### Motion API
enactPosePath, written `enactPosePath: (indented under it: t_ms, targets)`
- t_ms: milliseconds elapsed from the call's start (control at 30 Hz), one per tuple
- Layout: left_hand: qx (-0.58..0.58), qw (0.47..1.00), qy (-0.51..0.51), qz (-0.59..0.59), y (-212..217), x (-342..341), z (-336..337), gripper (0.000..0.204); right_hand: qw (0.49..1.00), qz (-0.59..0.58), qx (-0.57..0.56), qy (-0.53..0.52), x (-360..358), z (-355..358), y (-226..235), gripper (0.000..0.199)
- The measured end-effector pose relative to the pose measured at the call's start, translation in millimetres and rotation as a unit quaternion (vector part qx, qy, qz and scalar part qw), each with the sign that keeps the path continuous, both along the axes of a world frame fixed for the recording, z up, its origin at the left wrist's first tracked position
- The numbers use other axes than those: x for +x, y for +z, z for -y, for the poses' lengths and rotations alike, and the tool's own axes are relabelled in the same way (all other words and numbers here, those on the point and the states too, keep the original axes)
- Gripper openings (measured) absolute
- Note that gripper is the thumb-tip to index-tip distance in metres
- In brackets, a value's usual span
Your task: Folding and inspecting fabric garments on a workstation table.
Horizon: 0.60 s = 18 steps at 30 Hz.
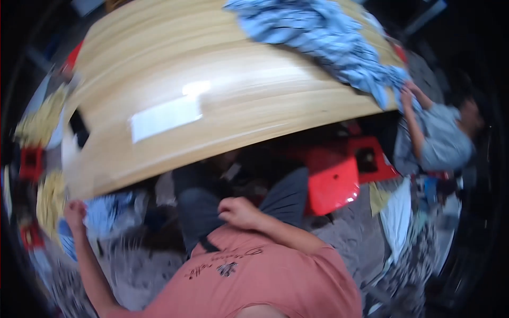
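Observation:
My left hand [75, 211] is closed at the table's near left corner, slightly blurred. Right beside it and below lies blue cloth [108, 211], partly under clear plastic. Whether my fingers grip that cloth is hidden. My right hand [239, 212] is curled over my lap, with nothing showing from it. In front of me stands a wood-grain table [175, 63], bearing a white rectangular sheet [166, 117]. A crumpled blue striped cloth [318, 40] stretches along its far right side. A person [445, 135] at the right edge has both hands on that cloth's end.
A red plastic stool [333, 183] stands right of my knees, partly under the table. Another red stool [32, 161] is at the far left, near yellow cloth [46, 119]. White cloth [396, 214] lies at the lower right. A dark object [79, 127] rests at the table's left edge.

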<state>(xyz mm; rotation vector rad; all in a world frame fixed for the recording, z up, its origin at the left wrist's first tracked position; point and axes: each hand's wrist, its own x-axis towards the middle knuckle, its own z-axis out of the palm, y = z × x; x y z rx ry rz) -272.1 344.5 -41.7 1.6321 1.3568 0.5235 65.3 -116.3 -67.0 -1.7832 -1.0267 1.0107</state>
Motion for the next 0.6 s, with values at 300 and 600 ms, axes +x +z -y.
enactPosePath:
  t_ms: [300,600]
  targets:
    - [0.334,0.771,-0.534,0.096,101,455,238,0.022,0.994,-0.062,0.028,-0.084,17,33,-9,0.014]
    - [0.499,0.696,-0.51,-0.077,70,689,294,0.026,0.926,-0.261,-0.004,-0.273,55,94,-59,0.01]
